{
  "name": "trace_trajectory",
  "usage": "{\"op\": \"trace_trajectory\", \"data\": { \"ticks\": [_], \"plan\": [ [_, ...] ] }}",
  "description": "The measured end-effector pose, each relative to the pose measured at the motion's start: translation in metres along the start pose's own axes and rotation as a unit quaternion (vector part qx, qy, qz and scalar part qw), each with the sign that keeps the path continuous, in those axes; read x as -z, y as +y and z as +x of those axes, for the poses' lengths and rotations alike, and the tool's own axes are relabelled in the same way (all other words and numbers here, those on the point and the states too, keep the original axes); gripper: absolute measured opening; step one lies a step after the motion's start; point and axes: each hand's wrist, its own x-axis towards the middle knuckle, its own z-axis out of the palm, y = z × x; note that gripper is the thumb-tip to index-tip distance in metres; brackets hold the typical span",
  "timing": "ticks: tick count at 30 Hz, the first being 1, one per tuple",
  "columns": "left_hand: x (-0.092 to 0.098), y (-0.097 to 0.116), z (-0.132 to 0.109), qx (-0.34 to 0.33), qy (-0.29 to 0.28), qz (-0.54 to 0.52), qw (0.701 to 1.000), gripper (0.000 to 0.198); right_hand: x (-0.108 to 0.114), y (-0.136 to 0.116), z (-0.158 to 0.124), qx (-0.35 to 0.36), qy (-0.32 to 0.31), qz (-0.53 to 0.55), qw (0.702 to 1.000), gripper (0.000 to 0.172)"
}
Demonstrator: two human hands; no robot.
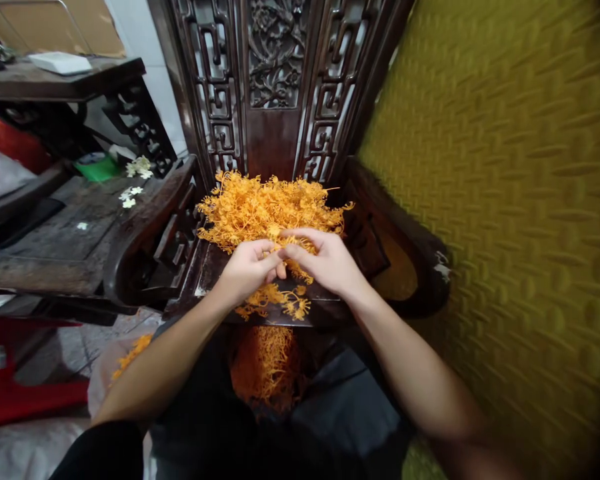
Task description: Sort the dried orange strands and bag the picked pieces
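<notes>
On the dark carved wooden chair seat (207,267) lies a heap of orange artificial flower sprigs (265,203), with thin stems and curly, plastic-looking petals. Just in front of it, my left hand (250,267) is closed in a pinch on an orange flower sprig. My right hand (330,261) meets it from the other side, thumb and fingers closed around the same sprig, which the fingers partly hide. A few loose sprigs (295,303) lie beneath my hands at the seat's front edge. More orange sprigs (273,360) show lower down, between my legs.
The chair's carved backrest (273,140) rises behind the heap. A yellow textured surface (520,200) borders the right side. At left stand a wooden side table (80,80) and another seat holding green tape (97,167) and pale flowers (139,167). A red stool (25,393) stands below.
</notes>
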Motion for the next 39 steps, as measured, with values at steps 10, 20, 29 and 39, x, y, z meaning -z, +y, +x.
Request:
{"op": "trace_trajectory", "data": {
  "ticks": [10, 20, 29, 39],
  "plan": [
    [0.011, 0.001, -0.002, 0.067, -0.078, 0.019, 0.994, 0.025, 0.023, 0.012, 0.019, -0.069, 0.101, 0.142, 0.982, 0.029],
    [0.008, 0.006, -0.001, 0.063, -0.073, 0.051, 0.994, 0.024, -0.01, 0.008, 0.012, -0.052, 0.061, 0.101, 0.992, 0.042],
    [0.023, 0.001, 0.009, 0.06, 0.049, -0.213, 0.974, 0.024, 0.019, 0.005, 0.021, -0.03, 0.169, 0.177, 0.969, 0.042],
    [0.025, 0.001, 0.007, 0.043, 0.066, -0.236, 0.969, 0.031, 0.001, -0.007, -0.003, -0.027, 0.052, 0.114, 0.992, 0.032]
  ]
}}
